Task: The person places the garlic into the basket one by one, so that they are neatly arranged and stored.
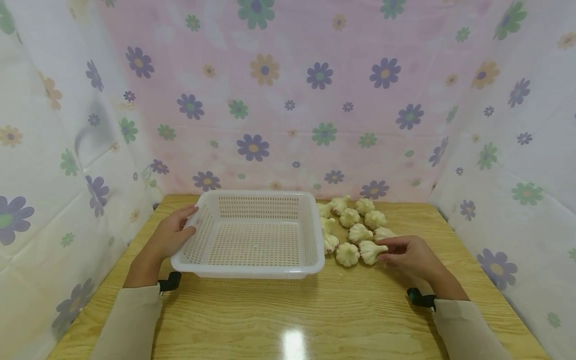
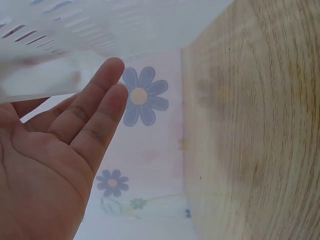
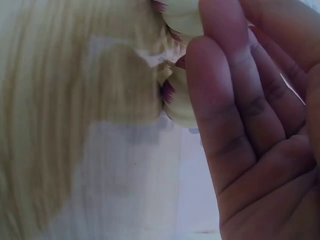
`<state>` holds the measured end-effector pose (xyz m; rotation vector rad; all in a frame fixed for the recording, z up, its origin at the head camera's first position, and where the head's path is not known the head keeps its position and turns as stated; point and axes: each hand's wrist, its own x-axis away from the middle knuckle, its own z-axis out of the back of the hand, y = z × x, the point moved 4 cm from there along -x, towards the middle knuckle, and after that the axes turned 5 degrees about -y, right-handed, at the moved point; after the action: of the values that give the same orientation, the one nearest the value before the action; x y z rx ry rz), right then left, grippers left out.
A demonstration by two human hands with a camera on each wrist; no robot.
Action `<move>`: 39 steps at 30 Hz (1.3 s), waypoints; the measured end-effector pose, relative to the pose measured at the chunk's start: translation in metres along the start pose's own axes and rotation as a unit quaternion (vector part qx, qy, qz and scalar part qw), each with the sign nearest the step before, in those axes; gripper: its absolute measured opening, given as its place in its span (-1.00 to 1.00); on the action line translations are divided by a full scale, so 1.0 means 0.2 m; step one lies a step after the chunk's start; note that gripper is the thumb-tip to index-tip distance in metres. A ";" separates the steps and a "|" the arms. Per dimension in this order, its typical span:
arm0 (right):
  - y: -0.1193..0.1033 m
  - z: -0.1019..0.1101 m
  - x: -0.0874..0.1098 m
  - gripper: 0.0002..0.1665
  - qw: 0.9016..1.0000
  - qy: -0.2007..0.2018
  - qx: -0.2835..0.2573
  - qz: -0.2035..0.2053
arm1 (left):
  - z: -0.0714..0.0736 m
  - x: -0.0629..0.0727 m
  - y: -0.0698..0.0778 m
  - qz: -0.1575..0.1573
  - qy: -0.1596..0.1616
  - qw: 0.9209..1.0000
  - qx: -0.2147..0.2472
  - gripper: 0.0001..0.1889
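Observation:
A white plastic basket [image 1: 256,270] with slotted walls and floor stands on the table, nothing inside it. My left hand [image 1: 173,233] holds its left rim, thumb on the inner side and fingers outside; the left wrist view shows those fingers [image 2: 107,100] against the outer wall. To the basket's right lies a group of several pale garlic bulbs [image 1: 360,233]. At the group's near right edge, my right hand [image 1: 411,257] pinches the stem of one garlic bulb [image 1: 370,252] between thumb and fingers. The right wrist view shows two bulbs partly hidden behind the fingers [image 3: 212,75].
The wood-grain table [image 1: 252,320] carries everything. A flower-print cloth [image 1: 292,100] hangs behind it and along both sides. Some bulbs at the left of the group are partly covered by the basket's right rim.

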<state>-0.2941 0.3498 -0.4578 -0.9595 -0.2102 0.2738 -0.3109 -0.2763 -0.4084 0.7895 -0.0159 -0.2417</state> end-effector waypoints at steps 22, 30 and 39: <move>0.00 -0.06 -0.05 -0.18 0.993 0.019 0.113 0.004 | 0.01 -0.01 -0.01 -0.004 0.000 1.000 -0.001 -0.33; -0.05 -0.02 0.00 -0.27 0.992 0.025 0.125 0.015 | 0.00 -0.01 -0.01 -0.006 -0.001 1.000 -0.002 -0.33; -0.12 0.04 0.02 -0.31 0.990 0.051 0.129 0.039 | 0.00 0.00 -0.01 -0.003 -0.001 1.000 0.001 -0.34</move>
<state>-0.2887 0.3442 -0.4338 -0.7231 -0.0418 0.3143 -0.3113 -0.2767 -0.4095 0.7914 -0.0166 -0.2476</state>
